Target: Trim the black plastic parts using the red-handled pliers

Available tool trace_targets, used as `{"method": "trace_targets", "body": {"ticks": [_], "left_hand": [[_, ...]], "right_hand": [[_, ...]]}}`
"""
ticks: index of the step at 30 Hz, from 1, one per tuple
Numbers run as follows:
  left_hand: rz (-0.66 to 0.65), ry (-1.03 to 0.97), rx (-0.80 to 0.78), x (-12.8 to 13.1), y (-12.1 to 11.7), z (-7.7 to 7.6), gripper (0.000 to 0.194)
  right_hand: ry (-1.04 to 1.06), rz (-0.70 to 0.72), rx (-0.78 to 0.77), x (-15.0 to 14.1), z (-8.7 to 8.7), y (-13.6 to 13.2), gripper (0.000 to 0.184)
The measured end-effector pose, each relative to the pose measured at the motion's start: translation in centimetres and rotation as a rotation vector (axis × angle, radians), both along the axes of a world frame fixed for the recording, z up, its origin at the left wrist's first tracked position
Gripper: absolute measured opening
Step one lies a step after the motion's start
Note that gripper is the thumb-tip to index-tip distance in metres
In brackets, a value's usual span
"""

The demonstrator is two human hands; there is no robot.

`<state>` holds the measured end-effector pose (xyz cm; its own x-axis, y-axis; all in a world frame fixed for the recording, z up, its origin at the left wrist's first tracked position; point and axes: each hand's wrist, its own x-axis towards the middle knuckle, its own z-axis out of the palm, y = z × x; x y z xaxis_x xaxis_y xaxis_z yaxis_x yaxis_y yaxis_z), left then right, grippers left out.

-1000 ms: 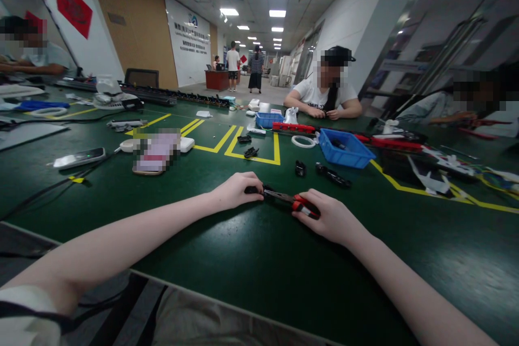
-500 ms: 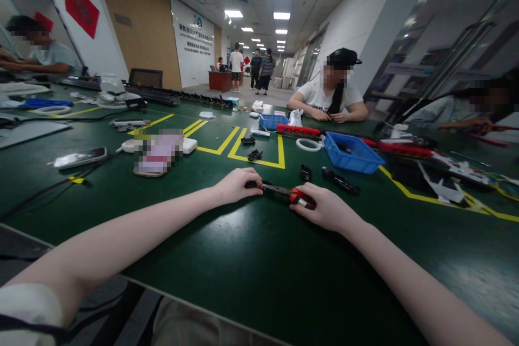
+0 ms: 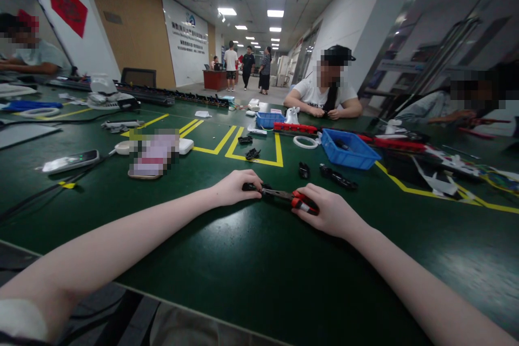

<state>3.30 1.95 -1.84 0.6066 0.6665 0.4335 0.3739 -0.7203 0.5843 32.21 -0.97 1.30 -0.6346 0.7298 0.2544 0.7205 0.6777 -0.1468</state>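
My left hand (image 3: 235,186) rests on the green table (image 3: 251,275), its fingers curled around a small black part (image 3: 248,187). My right hand (image 3: 330,212) grips the red-and-black handles of a pair of pliers (image 3: 294,200). The pliers' metal jaws point left and meet the black part held by my left hand. Both forearms lie on the table. What lies inside my left fist beyond the black part is hidden.
Loose black parts (image 3: 302,170) and a longer black piece (image 3: 337,177) lie just beyond my hands. A blue bin (image 3: 348,150), a white ring (image 3: 305,142), a phone (image 3: 151,159) and yellow floor-tape lines (image 3: 259,160) sit further back. Other people work across the table.
My hands and the pliers stay together almost unmoved; the view has shifted slightly. People at the far end of the hall have walked about.
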Motion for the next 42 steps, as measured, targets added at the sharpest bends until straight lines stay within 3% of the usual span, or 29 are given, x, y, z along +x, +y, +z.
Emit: {"method": "trace_targets", "body": {"ticks": [16,42], "left_hand": [[-0.089,-0.006,-0.075,-0.2,-0.1,0.3,0.012],[-0.12,0.063,-0.061,-0.1,-1.0,0.7,0.01]], "right_hand": [[-0.052,0.13,0.187,0.7,0.1,0.8,0.033],[-0.068,0.13,0.175,0.6,0.1,0.1,0.033]]}}
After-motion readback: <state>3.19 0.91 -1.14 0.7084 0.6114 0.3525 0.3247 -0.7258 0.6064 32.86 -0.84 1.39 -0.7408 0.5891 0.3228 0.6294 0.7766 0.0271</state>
